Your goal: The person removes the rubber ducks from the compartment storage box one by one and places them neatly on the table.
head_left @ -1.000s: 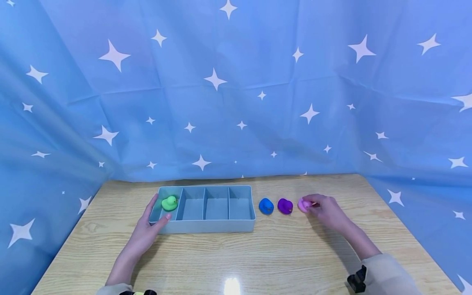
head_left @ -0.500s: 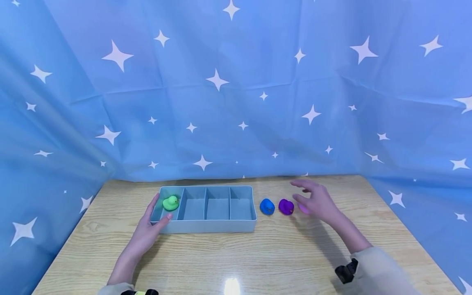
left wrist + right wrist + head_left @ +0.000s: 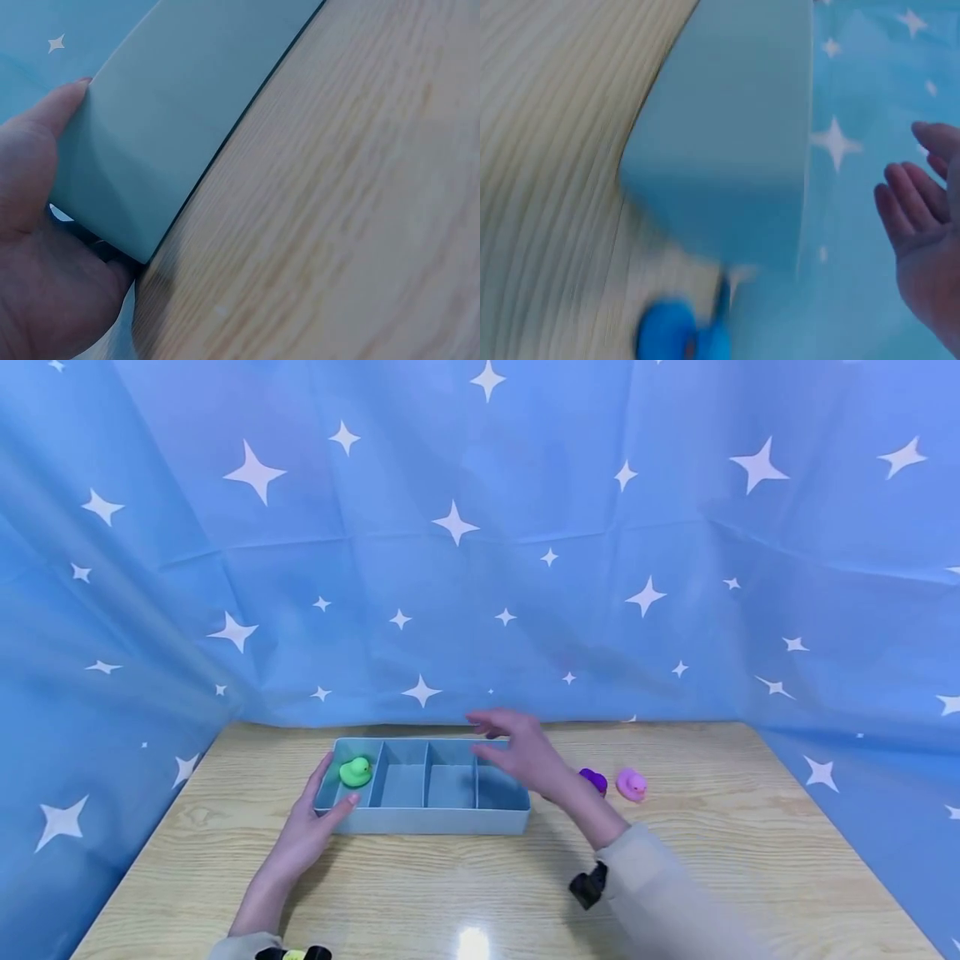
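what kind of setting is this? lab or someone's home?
Likely a staged recording setup, not a lived-in room: a blue star-print backdrop curtains off three sides of a bare wooden table, which carries only a divided tray and small toy ducks.

Pale blue tray (image 3: 427,820), green duck (image 3: 356,771), purple duck (image 3: 596,779), pink duck (image 3: 632,784), white-starred blue backdrop (image 3: 480,543)
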A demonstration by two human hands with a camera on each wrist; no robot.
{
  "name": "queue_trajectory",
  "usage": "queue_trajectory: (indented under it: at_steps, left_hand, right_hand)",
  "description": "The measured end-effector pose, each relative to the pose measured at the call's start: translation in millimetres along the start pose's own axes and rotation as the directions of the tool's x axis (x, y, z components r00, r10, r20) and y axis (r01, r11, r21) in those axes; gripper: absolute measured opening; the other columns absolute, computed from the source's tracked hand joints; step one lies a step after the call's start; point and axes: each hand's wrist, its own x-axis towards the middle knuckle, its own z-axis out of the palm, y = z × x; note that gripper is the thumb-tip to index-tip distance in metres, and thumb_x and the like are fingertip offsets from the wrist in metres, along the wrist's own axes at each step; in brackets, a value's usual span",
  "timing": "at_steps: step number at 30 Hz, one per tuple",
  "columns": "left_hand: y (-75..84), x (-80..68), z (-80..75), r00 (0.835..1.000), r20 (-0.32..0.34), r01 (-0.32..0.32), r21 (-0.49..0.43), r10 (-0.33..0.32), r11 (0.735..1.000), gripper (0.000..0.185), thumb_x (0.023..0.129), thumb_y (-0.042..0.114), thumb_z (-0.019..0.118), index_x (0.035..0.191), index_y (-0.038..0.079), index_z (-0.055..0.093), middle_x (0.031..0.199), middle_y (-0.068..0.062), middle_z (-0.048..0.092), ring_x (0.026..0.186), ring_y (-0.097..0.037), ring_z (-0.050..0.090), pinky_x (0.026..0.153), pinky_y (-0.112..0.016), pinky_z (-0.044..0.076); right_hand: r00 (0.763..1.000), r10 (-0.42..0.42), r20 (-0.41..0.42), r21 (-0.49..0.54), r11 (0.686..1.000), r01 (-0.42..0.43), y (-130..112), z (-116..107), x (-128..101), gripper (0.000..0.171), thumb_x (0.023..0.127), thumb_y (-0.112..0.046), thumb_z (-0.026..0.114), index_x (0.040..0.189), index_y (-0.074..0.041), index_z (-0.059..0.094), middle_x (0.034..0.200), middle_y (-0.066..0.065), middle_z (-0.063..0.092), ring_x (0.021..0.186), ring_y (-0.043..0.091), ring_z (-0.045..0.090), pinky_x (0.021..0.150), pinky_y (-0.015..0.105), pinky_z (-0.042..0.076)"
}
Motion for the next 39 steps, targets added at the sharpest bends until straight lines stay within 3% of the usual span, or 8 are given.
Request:
queue_trajectory:
  at_steps: [3,6,12,18,22,26,34,39]
  left_hand:
    - [0.8,-0.3,0.8,1.000,-0.003,0.000,-0.004,0.000,1.000,0.087,0.103,0.046,0.061,0.167,0.031,0.004,0.171,-0.019,0.005,0.153,-0.049,0.003,0.115,-0.074,0.010]
    - [2.4,-0.2,2.1,1.000,0.002,0.001,-0.015,-0.001,1.000,0.087,0.102,0.047,0.061,0.167,0.031,0.004,0.171,-0.019,0.004,0.153,-0.049,0.003,0.116,-0.074,0.010]
    - [6.5,2.2,5.3,1.000,0.010,0.010,-0.025,-0.010,1.000,0.088,0.102,0.048,0.062,0.167,0.032,0.004,0.170,-0.019,0.005,0.154,-0.047,0.004,0.115,-0.074,0.012]
    - [7.6,3.0,4.8,1.000,0.004,0.021,-0.025,-0.021,0.999,0.088,0.102,0.047,0.062,0.167,0.031,0.005,0.170,-0.019,0.007,0.154,-0.046,0.005,0.116,-0.073,0.012]
    - [7.0,1.2,2.5,1.000,0.000,0.023,-0.022,-0.023,0.999,0.088,0.102,0.048,0.061,0.167,0.031,0.004,0.171,-0.018,0.008,0.154,-0.046,0.006,0.117,-0.072,0.012]
    - [5.8,0.4,0.9,1.000,-0.003,0.019,-0.029,-0.019,0.999,0.088,0.102,0.048,0.062,0.167,0.030,0.005,0.171,-0.017,0.009,0.154,-0.044,0.006,0.118,-0.071,0.011]
    - [1.3,1.9,-1.5,1.000,-0.006,0.015,-0.053,-0.015,0.998,0.089,0.101,0.048,0.063,0.167,0.031,0.006,0.170,-0.018,0.009,0.154,-0.044,0.007,0.118,-0.070,0.011]
    - [-0.3,1.9,-2.2,1.000,0.000,0.001,-0.075,-0.001,0.997,0.089,0.101,0.044,0.065,0.167,0.029,0.006,0.170,-0.019,0.010,0.154,-0.043,0.007,0.119,-0.068,0.012]
  right_hand:
    - [0.996,0.039,0.083,0.032,0.999,-0.042,-12,27,18,0.049,0.096,-0.009,0.073,0.143,-0.001,0.059,0.140,0.015,0.062,0.123,0.034,0.062,0.101,0.049,0.052]
    - [0.981,0.080,0.178,-0.019,0.997,-0.078,-25,55,37,0.053,0.097,-0.016,0.074,0.147,-0.007,0.056,0.145,0.008,0.059,0.131,0.030,0.056,0.107,0.044,0.049]
    - [0.949,0.113,0.293,-0.122,0.989,-0.080,-41,98,69,0.050,0.096,-0.017,0.075,0.143,-0.010,0.061,0.140,0.003,0.063,0.128,0.018,0.059,0.104,0.031,0.049]
    - [0.937,0.165,0.309,-0.167,0.979,-0.117,-37,122,86,0.049,0.095,-0.016,0.077,0.142,-0.013,0.063,0.134,0.003,0.067,0.119,0.015,0.063,0.092,0.022,0.052]
    - [0.932,0.139,0.334,-0.225,0.972,-0.064,-35,135,93,0.050,0.095,-0.016,0.077,0.142,-0.011,0.062,0.123,0.002,0.070,0.097,0.009,0.064,0.079,0.017,0.051]
    - [0.926,0.118,0.357,-0.311,0.950,-0.001,-34,145,95,0.052,0.096,-0.015,0.076,0.145,-0.010,0.059,0.120,0.001,0.070,0.082,0.006,0.055,0.072,0.016,0.047]
    - [0.924,0.165,0.344,-0.353,0.935,-0.035,-38,157,97,0.044,0.095,-0.006,0.073,0.138,-0.008,0.065,0.115,0.001,0.069,0.080,0.009,0.054,0.069,0.017,0.046]
    - [0.919,0.193,0.345,-0.369,0.928,-0.057,-41,161,98,0.032,0.093,-0.003,0.073,0.124,-0.010,0.074,0.094,-0.005,0.067,0.075,0.009,0.053,0.065,0.016,0.045]
